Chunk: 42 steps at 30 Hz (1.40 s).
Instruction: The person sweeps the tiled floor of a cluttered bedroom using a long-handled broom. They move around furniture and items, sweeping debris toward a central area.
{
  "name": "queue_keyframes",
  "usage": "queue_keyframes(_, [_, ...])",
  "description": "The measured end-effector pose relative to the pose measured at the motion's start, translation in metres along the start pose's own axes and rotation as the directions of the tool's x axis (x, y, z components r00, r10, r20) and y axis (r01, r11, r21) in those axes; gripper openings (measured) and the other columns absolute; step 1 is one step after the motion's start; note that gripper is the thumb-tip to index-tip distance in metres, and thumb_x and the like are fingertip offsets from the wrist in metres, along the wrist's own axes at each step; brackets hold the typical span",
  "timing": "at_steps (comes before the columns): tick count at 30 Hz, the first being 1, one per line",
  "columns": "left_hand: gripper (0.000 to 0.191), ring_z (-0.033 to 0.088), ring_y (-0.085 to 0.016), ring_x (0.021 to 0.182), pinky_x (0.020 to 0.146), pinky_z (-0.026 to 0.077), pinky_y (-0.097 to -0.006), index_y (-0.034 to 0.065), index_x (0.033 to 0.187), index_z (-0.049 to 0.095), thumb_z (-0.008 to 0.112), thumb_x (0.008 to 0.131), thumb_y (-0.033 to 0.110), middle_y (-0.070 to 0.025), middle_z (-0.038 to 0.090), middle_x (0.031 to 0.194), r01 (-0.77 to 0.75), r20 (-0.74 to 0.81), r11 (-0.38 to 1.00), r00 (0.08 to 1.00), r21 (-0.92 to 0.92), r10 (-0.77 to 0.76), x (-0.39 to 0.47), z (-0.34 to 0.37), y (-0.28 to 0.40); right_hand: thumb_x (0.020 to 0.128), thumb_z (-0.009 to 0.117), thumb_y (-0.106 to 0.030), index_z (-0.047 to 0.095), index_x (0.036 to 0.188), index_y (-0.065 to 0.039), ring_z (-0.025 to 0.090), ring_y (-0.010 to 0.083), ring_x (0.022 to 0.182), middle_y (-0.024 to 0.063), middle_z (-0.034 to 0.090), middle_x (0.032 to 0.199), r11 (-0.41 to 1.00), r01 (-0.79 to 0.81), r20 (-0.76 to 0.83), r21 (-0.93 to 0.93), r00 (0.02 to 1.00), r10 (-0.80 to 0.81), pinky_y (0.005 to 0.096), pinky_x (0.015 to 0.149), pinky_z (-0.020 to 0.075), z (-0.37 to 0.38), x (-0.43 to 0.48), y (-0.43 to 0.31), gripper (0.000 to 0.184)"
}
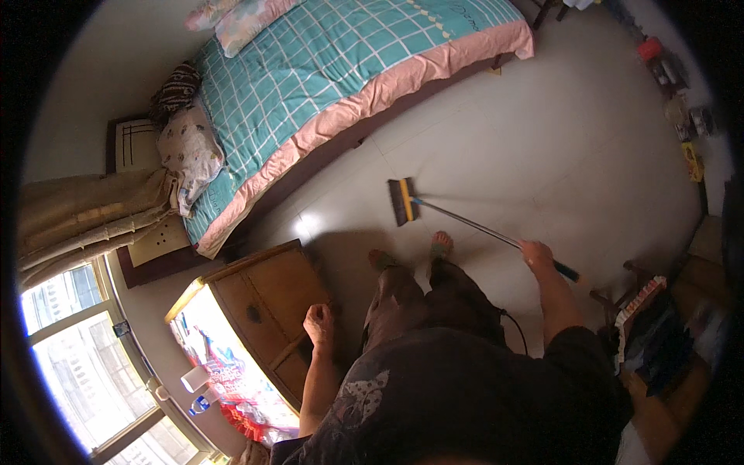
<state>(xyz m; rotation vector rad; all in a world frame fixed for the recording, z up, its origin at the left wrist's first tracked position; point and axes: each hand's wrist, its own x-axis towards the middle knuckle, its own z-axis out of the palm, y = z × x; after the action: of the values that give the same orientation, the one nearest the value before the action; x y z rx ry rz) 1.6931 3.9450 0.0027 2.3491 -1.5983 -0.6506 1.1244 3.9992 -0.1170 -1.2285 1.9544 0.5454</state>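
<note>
My right hand (537, 256) is closed around the metal handle of a broom (465, 221), near the dark grip at its upper end. The handle slants away to the left across the view. At its far end the broom head (403, 201), dark with a yellow strip, is at the pale tiled floor (500, 151), a little beyond my bare feet. My left hand (318, 326) is held with curled fingers in front of the wooden cabinet (267, 285), and nothing shows in it. Whether it touches the cabinet I cannot tell.
A bed (325, 87) with a teal checked cover and pink edging runs along the far side. Bottles and packets crowd the cabinet top beside the window (87, 360). A chair (639, 314) draped with cloth stands at right. Several small items, including a yellow packet (692, 161), line the right wall.
</note>
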Motion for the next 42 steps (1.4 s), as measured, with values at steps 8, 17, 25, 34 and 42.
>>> queue_keyframes(8, [0.018, 0.059, -0.025, 0.061, 0.058, 0.046, -0.033, 0.0024, 0.074, 0.06, 0.058, 0.077, 0.02, -0.0133, 0.06, 0.068, 0.038, 0.04, 0.999, 0.998, -0.015, -0.038, 0.004, 0.022, 0.003, 0.088, 0.044, -0.024, 0.056, 0.111, -0.017, 0.06, 0.029, 0.073, 0.0146, 0.062, 0.085, 0.978, -0.184, -0.208, 0.1, 0.957, 0.201, 0.0406, 0.066, 0.0476, 0.003, -0.043, 0.089, 0.028])
queue_keyframes(17, [0.017, 0.058, -0.018, 0.06, 0.058, 0.046, -0.0299, 0.0022, 0.074, 0.059, 0.058, 0.077, 0.019, -0.0108, 0.059, 0.066, 0.052, 0.138, 0.989, 0.99, -0.141, -0.032, 0.015, 0.026, 0.04, 0.088, 0.043, -0.028, 0.049, 0.119, -0.021, 0.058, 0.0305, 0.085, 0.012, 0.061, 0.093, 0.953, 0.06, -0.199, 0.298, 0.98, 0.001, 0.0409, 0.075, 0.046, -0.04, 0.057, -0.073, 0.033])
queue_keyframes(25, [0.017, 0.058, -0.021, 0.062, 0.059, 0.046, -0.0316, 0.0015, 0.076, 0.06, 0.055, 0.078, 0.018, -0.0124, 0.059, 0.068, 0.015, 0.164, 0.999, 0.986, -0.034, -0.01, 0.014, 0.017, 0.06, 0.09, 0.034, -0.034, 0.061, 0.091, -0.008, 0.06, 0.028, 0.08, 0.0117, 0.063, 0.087, 0.936, 0.015, -0.189, 0.353, 0.98, 0.055, 0.0391, 0.073, 0.0465, -0.09, 0.149, -0.119, 0.037])
queue_keyframes(34, [0.019, 0.058, -0.024, 0.062, 0.059, 0.045, -0.0326, 0.0017, 0.075, 0.059, 0.056, 0.077, 0.02, -0.0134, 0.059, 0.069, -0.01, 0.25, 0.999, 0.968, -0.036, 0.018, 0.029, 0.043, 0.077, 0.087, 0.04, -0.027, 0.054, 0.111, -0.008, 0.054, 0.0312, 0.096, 0.0151, 0.055, 0.108, 0.741, -0.321, -0.094, 0.59, 0.884, 0.457, 0.0392, 0.081, 0.0447, -0.037, 0.087, 0.033, 0.033])
queue_keyframes(42, [0.021, 0.058, -0.025, 0.059, 0.058, 0.046, -0.0338, 0.0018, 0.075, 0.059, 0.056, 0.077, 0.022, -0.0132, 0.059, 0.067, -0.063, 0.319, 0.997, 0.945, -0.048, 0.075, 0.049, 0.071, 0.085, 0.087, 0.041, -0.022, 0.049, 0.119, -0.012, 0.059, 0.035, 0.08, 0.02, 0.06, 0.087, 0.904, -0.115, -0.21, 0.412, 0.953, 0.217, 0.0426, 0.072, 0.0464, -0.002, -0.021, 0.037, 0.034])
